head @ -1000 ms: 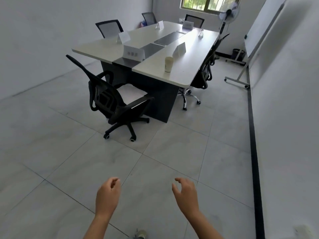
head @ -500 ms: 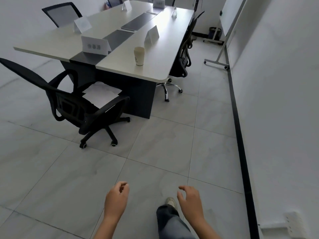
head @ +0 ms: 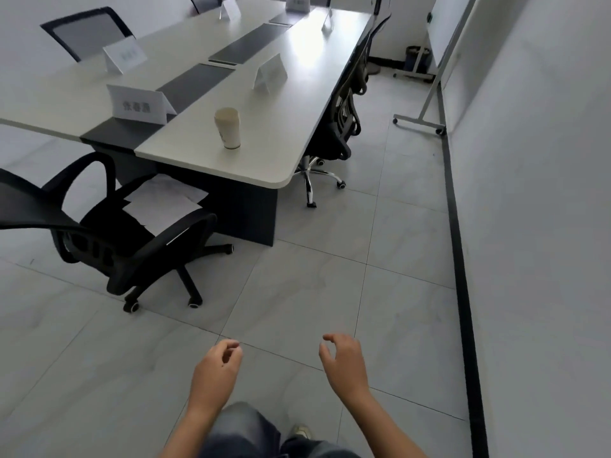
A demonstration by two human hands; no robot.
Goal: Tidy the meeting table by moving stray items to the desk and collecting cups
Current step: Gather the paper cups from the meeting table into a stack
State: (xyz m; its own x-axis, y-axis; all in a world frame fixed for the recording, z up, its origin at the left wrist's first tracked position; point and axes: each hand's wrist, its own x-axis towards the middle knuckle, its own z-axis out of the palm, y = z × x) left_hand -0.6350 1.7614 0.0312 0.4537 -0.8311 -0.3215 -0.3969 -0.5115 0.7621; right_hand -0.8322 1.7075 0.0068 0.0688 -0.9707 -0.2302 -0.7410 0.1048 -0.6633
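- The left hand [head: 216, 375] is held low over the tiled floor [head: 297, 292], with its fingers loosely curled and nothing in them.
- The right hand [head: 345, 365] is held just beside it, apart from it, also loosely curled and empty, with thumb and forefinger slightly parted.
- A paper cup [head: 227, 127] is seen upright on the meeting table [head: 287, 104], well ahead of both hands and slightly to the left hand's side, near the table's closest rounded corner.
- A name card [head: 137, 104] is stood further left of the cup, and a folded tent card [head: 270, 74] is stood beyond it.
- A black office chair [head: 109, 233] is found ahead and to the left of the left hand, with loose sheets of paper [head: 165, 203] laid on its seat.
- A mesh chair [head: 344, 117] is tucked against the table's right edge, far ahead of the right hand.
- A wheeled whiteboard [head: 444, 24] is stood by the wall, far ahead and to the right of the right hand.
- A shoe [head: 301, 432] is seen below and between the hands.
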